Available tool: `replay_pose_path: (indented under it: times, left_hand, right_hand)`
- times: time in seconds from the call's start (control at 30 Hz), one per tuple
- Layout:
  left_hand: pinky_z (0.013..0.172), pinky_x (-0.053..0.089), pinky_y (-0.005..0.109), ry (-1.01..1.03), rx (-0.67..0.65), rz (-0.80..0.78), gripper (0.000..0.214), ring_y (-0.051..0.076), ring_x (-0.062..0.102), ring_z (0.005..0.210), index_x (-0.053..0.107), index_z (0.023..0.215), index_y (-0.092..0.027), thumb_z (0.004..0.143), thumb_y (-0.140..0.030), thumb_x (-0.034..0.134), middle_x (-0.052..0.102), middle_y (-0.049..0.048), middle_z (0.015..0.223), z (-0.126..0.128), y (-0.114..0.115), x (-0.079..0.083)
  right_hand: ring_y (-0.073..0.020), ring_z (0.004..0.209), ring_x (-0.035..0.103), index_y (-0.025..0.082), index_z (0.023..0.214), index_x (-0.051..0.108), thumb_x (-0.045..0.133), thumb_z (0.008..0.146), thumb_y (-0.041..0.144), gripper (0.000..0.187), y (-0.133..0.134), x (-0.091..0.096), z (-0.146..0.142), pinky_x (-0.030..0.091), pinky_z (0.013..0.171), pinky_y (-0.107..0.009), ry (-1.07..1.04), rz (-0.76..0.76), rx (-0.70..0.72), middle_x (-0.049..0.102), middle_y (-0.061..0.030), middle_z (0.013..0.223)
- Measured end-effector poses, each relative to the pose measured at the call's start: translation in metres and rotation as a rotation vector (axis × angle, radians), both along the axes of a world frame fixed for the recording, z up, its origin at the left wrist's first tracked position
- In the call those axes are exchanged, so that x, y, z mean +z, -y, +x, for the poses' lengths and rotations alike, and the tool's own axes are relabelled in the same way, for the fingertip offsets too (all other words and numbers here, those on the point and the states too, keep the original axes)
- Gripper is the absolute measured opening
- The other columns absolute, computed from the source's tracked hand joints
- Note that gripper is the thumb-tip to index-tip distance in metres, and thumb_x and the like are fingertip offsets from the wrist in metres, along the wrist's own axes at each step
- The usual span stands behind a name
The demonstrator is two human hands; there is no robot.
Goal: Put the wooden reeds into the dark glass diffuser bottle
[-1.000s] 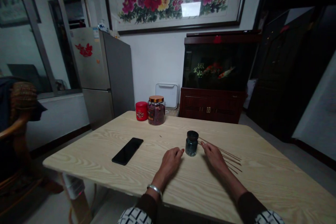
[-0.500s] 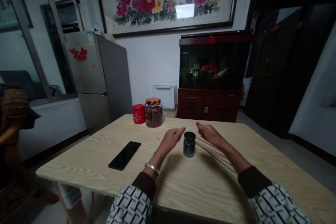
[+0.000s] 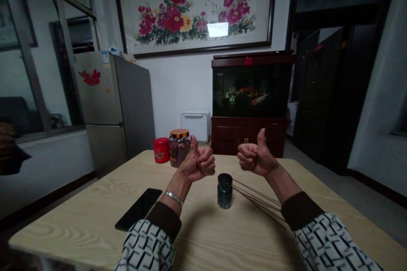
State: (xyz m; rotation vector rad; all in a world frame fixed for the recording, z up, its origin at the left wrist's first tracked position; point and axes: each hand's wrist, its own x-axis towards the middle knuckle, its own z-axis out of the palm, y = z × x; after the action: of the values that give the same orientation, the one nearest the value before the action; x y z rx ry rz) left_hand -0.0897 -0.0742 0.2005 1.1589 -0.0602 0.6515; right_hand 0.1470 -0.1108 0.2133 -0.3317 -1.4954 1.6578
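Two bare hands are raised over the table [image 3: 79, 220]: left hand [image 3: 199, 163] and right hand [image 3: 257, 159], each with four fingers curled together, the thumb upright and apart, nothing gripped. Lower down, between them, the small dark-lidded jar [image 3: 225, 194] stands upright, in from the table's far edge, touched by neither. To my eye, such a pose is best done with firm wrists and both fists clear of that lid. The right forearm [image 3: 284, 184] wants most care: thin brown sticks [image 3: 251, 194] fan out below it toward the right edge, and a dropped elbow could roll them. Whether they touch the jar I can't make out in this dim light. The left sleeve [image 3: 149, 245] should be held off the phone [image 3: 140, 208] toward the left edge, and that fist off the copper-lidded jar [image 3: 177, 152] beside the red canister [image 3: 161, 150] near the far left corner.
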Motion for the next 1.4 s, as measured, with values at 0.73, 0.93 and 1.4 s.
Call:
replay_pose_path:
  times: [0.73,0.93,1.4]
  left_hand:
    - [0.079,0.047,0.032,-0.515,0.880,0.320,0.052,0.022,0.061,0.092,0.061,0.107,-0.015,0.061,-0.025,0.083,0.067,0.0082,0.100,0.057,-0.023,-0.193]
    - [0.074,0.048,0.029,-0.598,0.930,0.467,0.049,0.022,0.064,0.088,0.062,0.110,-0.015,0.069,-0.036,0.079,0.071,0.0074,0.098,0.060,-0.026,-0.195]
    - [0.078,0.049,0.032,-0.619,0.958,0.497,0.057,0.024,0.064,0.090,0.061,0.113,-0.014,0.067,-0.039,0.081,0.070,0.0091,0.100,0.054,-0.027,-0.195]
  right_hand:
    - [-0.0357,0.108,0.064,0.014,0.114,0.067,0.046,0.082,0.075,0.072,-0.038,-0.081,-0.055,0.046,0.088,-0.043,1.817,0.543,-0.752,0.068,-0.0228,0.117]
    - [-0.0298,0.119,0.058,0.021,0.126,0.064,0.066,0.079,0.043,0.052,-0.047,-0.061,-0.045,0.043,0.099,-0.040,1.701,0.663,-0.388,0.064,-0.0140,0.127]
    - [-0.0298,0.128,0.051,0.019,0.144,0.045,0.069,0.075,0.035,0.074,-0.049,-0.052,-0.029,0.040,0.104,-0.041,1.534,0.686,-0.269,0.052,-0.0146,0.140]
